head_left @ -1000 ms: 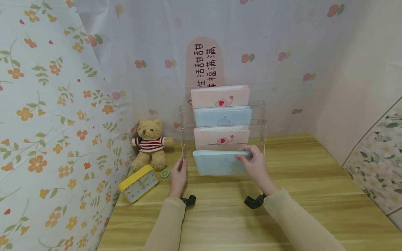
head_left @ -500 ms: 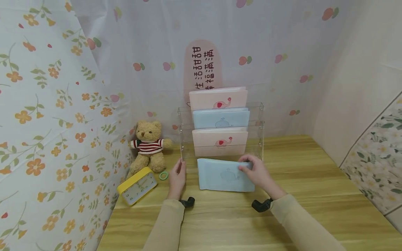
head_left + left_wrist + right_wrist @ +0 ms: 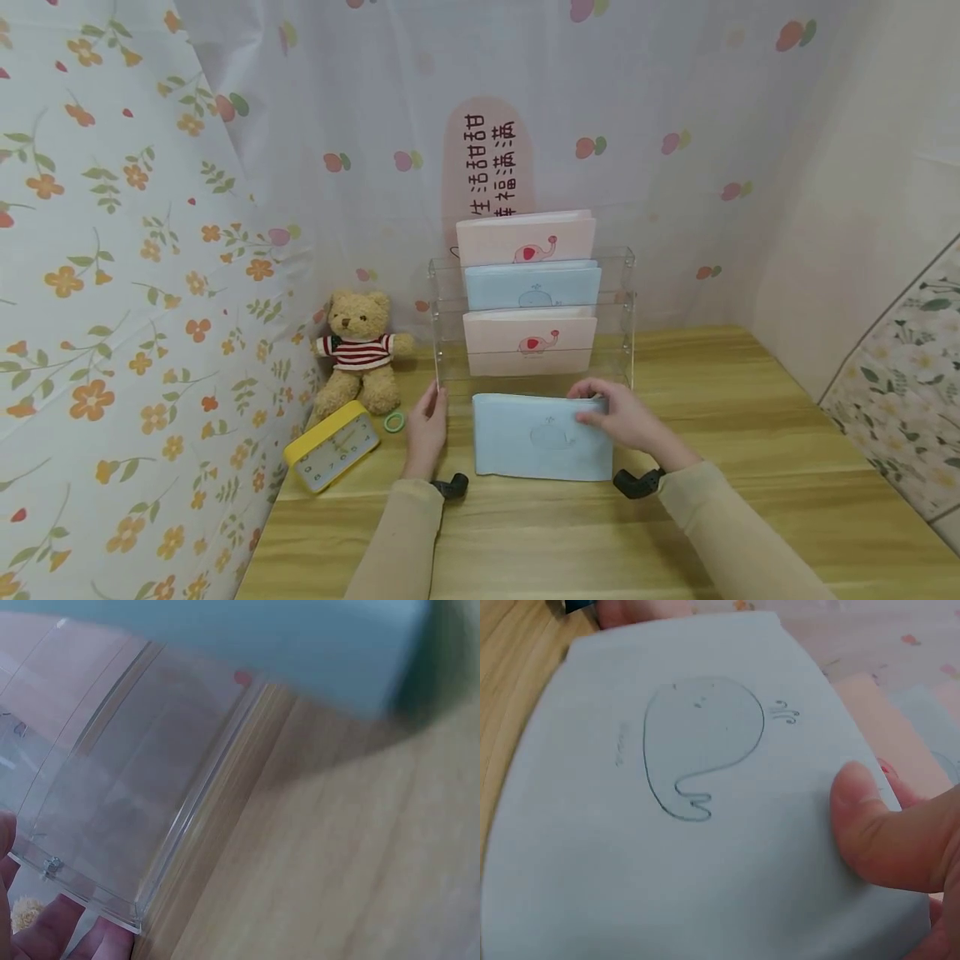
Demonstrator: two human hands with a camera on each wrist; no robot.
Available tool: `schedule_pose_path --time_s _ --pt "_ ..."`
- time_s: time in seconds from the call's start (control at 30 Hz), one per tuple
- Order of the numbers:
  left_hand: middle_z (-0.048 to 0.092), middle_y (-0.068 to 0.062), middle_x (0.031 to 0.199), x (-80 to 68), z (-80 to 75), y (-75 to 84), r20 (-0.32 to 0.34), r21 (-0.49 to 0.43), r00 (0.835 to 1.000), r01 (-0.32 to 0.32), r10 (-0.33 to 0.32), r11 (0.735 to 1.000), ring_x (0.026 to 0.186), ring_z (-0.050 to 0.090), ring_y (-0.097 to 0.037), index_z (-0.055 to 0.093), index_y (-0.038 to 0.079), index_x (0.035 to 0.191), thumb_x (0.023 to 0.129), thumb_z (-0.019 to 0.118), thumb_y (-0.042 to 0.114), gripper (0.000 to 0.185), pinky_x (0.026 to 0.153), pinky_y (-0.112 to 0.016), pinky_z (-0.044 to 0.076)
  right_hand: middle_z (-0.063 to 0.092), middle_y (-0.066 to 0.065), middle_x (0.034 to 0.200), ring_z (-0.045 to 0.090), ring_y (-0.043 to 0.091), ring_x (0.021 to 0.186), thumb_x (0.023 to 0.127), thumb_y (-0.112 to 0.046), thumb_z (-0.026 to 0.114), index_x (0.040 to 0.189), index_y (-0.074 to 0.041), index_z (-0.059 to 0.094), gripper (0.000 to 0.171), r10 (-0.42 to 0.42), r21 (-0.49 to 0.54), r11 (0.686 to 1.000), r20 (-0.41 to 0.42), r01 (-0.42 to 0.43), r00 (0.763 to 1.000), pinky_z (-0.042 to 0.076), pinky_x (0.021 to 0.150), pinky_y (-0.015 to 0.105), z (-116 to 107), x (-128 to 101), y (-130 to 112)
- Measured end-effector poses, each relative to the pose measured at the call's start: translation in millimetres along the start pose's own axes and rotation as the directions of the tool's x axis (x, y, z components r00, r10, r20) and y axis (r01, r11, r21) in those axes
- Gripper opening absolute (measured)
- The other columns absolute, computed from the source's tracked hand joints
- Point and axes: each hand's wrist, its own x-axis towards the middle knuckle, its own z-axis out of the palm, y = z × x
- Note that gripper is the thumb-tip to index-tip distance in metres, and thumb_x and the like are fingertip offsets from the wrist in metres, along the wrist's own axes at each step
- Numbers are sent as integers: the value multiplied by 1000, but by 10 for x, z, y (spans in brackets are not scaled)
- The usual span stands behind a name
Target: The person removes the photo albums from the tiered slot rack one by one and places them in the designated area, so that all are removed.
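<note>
Below frame centre, we're handling the blue packet (image 3: 517,443) outside the rack (image 3: 613,329), right hand (image 3: 617,414) pinching, left hand (image 3: 427,431) seemingly gripping the rack, steadiness likely mattering next.

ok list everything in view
table: 1, yellow-brown, foreground
rack: 1, clear, on the table
elephant packets: 2, pink, in the rack
racked packet: 1, light blue, between them
held packet: 1, light blue, before rack
teddy bear: 1, tan, left of rack
clock: 1, yellow, before the bear
ring: 1, green, beside the clock
back sheet: 1, pale, behind rack
flowered sheet: 1, white, left
flowered panel: 1, pale, right
wrist cameras: 2, black, at wrists
sleeves: 2, beige, on arms
left hand: 1, bare, gripping rack's left edge
right hand: 1, bare, pinching held packet
</note>
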Motion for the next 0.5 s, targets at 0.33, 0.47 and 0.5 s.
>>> schedule_pose_path --time_s 0.33,0.47,0.5 --pt "72 -15 148 -14 11 9 -1 -3 1000 9 -9 1000 139 68 -37 66 13 153 112 66 33 46 118 -57 54 80 1 124 70 24 118 94 -17 88 122 -21 82 28 -41 16 999 58 40 997 55 109 46 157 -95 185" --pt "71 -15 150 -13 4 3 10 -9 1000 17 -17 1000 140 67 -38 65 14 155 112 65 37 48 119 -58 53 81 3 125 72 25 122 94 -17 88 122 -19 83 29 -66 30 997 54 65 996 56 109 41 229 -140 273" --pt "70 -15 151 -11 4 -3 13 -7 1000 20 -20 1000 141 66 -38 64 14 155 113 65 38 49 119 -58 53 82 4 125 72 25 122 94 -17 88 122 -19 83 29 -71 33 997 55 69 996 56 108 39 243 -152 294"
